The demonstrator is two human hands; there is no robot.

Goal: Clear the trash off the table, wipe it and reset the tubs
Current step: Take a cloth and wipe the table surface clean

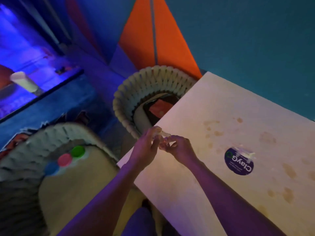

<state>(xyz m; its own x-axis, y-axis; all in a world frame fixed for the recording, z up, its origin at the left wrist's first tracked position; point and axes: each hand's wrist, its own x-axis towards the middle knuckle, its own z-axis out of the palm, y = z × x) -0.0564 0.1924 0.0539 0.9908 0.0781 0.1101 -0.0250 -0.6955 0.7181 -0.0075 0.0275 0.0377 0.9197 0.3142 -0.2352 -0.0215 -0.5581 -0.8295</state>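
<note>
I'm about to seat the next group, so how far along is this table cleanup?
Early. Both hands, left hand and right hand, pinch a clear scrap at the table edge beside the basket. Left: brown stains, torn bits on the round sticker, and three tubs waiting on the seat.

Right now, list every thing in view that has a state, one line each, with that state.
Left hand: fingers curled, pinching the clear scrap.
Right hand: fingers curled, pinching the same scrap.
Clear scrap: held between both hands over the table's corner.
Table: stained with brownish spots.
Round sticker: stuck on the table, top edge torn.
Basket: beside the table, holding items.
Three tubs: lids on.
</note>
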